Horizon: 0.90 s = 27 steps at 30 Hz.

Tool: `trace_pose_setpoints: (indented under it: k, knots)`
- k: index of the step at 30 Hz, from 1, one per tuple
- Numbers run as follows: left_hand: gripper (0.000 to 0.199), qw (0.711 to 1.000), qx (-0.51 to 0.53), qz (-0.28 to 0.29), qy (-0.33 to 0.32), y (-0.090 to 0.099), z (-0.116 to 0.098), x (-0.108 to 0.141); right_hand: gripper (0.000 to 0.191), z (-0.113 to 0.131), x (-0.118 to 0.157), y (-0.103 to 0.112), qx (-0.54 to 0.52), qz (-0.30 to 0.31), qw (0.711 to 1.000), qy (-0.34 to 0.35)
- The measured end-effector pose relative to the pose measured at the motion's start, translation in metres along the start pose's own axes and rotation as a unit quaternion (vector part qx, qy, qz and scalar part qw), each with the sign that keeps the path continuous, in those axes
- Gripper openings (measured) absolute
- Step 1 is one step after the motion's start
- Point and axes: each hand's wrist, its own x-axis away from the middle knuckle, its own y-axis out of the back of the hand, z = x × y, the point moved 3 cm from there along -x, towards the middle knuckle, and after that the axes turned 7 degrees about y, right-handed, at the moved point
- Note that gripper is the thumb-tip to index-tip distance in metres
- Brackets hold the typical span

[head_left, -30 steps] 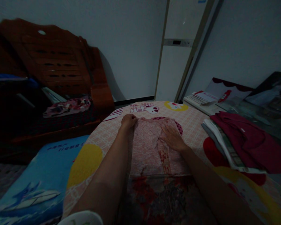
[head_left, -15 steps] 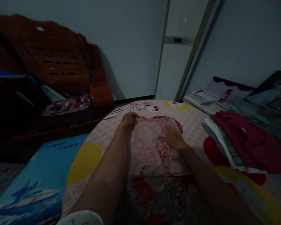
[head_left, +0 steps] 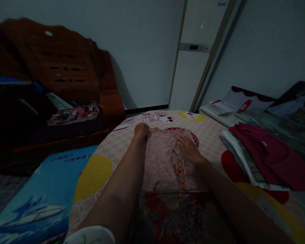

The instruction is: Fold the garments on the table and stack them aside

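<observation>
Nearest, a white sleeve [head_left: 91, 235] edges the left forearm; dark floral fabric [head_left: 173, 217] spreads between the forearms, though whether it belongs to the garment beyond I cannot tell; that pink textured garment [head_left: 157, 169] lies on the worktop under a cartoon-print cloth [head_left: 208, 130]; the right hand [head_left: 189, 149] rests on its far right part, fingers extended, while the left hand [head_left: 141, 130] pinches its far left corner; a stack of folded clothes [head_left: 266, 152], magenta on top, sits to the right; farther back stand a carved wooden bench [head_left: 63, 64] and a floor-standing air conditioner [head_left: 188, 74].
</observation>
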Motion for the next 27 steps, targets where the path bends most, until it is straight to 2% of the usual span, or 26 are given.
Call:
trace_pose_setpoints:
  k: [4,8,10,13,19,23,27]
  knots:
    - [0.024,1.000,0.011,-0.007,0.004,-0.002,-0.001,0.001,0.036,0.005,-0.032,-0.008,-0.022,0.011,1.000,0.018]
    - [0.025,0.999,0.051,-0.003,0.017,-0.001,0.001,0.002,0.028,0.004,-0.051,-0.027,-0.006,0.001,0.998,-0.065]
    - [0.026,0.998,0.057,0.000,0.026,-0.001,0.001,0.002,0.024,0.005,-0.052,-0.034,0.002,-0.017,0.996,-0.091]
    - [0.027,0.997,0.067,0.002,0.043,-0.003,-0.002,0.001,0.017,0.009,-0.049,-0.038,0.001,-0.043,0.995,-0.093]
    - [0.016,0.991,0.090,-0.007,0.097,-0.005,-0.007,0.004,0.019,0.011,-0.055,-0.036,0.031,-0.009,0.989,-0.144]
    - [0.016,0.989,0.110,-0.037,0.096,-0.003,-0.011,0.011,0.014,0.011,-0.058,-0.038,0.057,0.002,0.989,-0.136]
    - [0.018,0.988,0.096,-0.078,0.089,-0.002,-0.013,0.017,0.018,0.010,-0.055,-0.041,0.068,-0.006,0.990,-0.124]
